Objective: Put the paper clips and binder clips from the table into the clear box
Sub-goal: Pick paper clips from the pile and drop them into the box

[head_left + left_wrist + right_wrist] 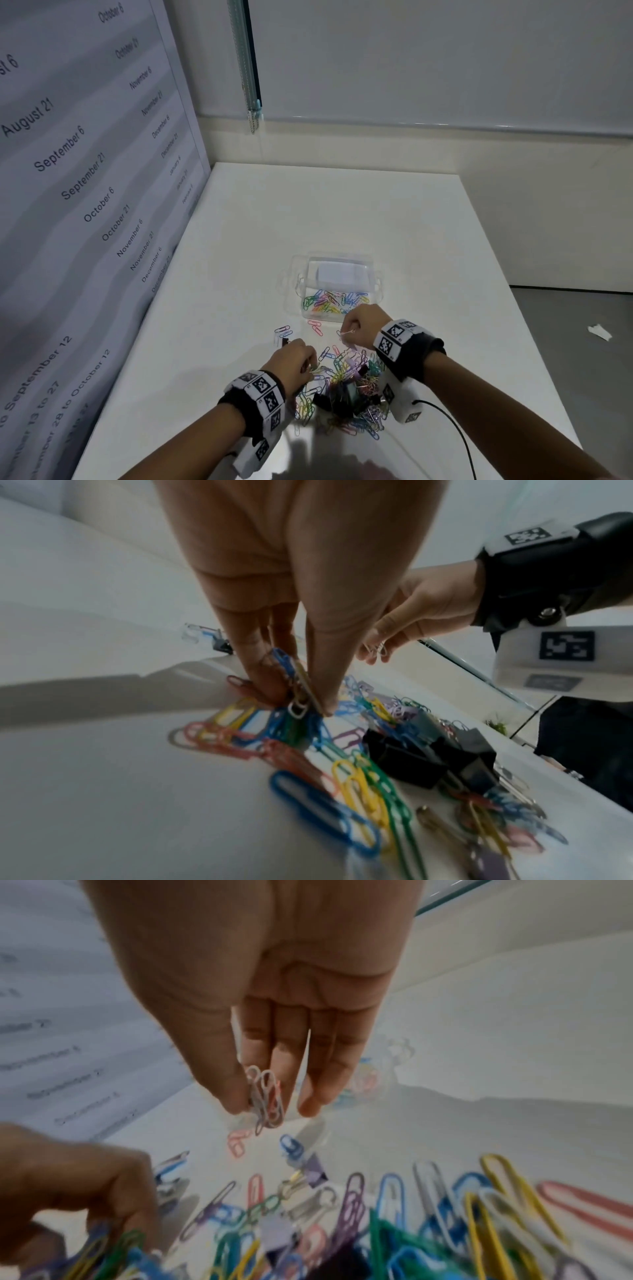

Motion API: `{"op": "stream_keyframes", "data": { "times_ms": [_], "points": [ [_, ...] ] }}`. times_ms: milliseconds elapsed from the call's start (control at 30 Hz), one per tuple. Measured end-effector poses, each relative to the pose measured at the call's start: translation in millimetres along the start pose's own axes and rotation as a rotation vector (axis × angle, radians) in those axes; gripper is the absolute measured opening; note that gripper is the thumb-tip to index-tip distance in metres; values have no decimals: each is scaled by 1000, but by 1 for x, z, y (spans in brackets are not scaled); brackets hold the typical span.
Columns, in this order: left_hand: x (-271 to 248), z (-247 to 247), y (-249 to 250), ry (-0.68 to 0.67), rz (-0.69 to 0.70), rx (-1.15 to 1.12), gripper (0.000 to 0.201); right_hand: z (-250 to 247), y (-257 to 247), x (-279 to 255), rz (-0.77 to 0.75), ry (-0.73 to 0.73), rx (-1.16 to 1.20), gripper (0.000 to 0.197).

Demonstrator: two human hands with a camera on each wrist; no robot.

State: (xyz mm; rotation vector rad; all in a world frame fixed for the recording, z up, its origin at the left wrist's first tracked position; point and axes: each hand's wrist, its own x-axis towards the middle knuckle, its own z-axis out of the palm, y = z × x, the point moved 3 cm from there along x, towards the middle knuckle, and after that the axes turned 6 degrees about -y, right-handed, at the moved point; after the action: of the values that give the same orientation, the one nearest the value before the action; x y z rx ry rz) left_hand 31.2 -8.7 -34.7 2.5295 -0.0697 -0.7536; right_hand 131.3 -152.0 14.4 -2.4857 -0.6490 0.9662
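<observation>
White tabletop (445,240) is lying bare beyond the clear box (337,274); paper clips (265,1096) are being pinched lengthwise-down by both hands, right hand (363,325) and left hand (294,359).

A wall panel (85,171) at nine o'clock of the bench (376,212) is carrying printed dates in dark letters, running in slanted columns. The largest column is reading "August 21", "September 6", "September 21", "October 6", "October 21", then "November 6". A smaller column further off is showing "October 6", "November 6" and several "December" lines, too small further down to make out. At seven o'clock longer lines are reading "to September 12", "13 to 27" and "28 to October 12". Wrist bands (263,394) are bearing black-and-white square code markers, not readable text.
</observation>
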Motion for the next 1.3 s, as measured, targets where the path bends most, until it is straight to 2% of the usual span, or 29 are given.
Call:
{"op": "stream_keyframes", "data": {
  "times_ms": [133,233,433,633,767,833,967,1100,1200,1267,1300],
  "points": [
    [7,-5,1,-13,-12,-75,15,-12,9,-1,27,72,79,14],
    [11,-12,1,13,-34,-196,11,-17,14,-1,24,74,103,16],
    [26,-52,16,126,-68,-426,12,-30,20,1,79,153,230,15],
    [55,-87,28,283,-57,-543,23,-43,19,5,100,277,287,14],
    [70,-92,29,250,-69,-686,25,-41,18,0,89,267,213,15],
    [72,-91,28,221,-120,-802,30,-37,20,-4,70,243,161,18],
    [71,-86,25,135,-193,-1004,35,-23,33,-13,47,138,4,27],
    [59,-91,24,168,-77,-789,33,-8,55,-17,85,-25,-158,23],
    [40,-84,30,139,24,-637,26,3,68,-14,96,-115,-254,46],
    [28,-69,31,33,43,-445,24,10,72,-12,78,-137,-259,61],
    [23,-59,30,-36,36,-325,31,13,72,-11,68,-149,-249,66]
  ]
}}
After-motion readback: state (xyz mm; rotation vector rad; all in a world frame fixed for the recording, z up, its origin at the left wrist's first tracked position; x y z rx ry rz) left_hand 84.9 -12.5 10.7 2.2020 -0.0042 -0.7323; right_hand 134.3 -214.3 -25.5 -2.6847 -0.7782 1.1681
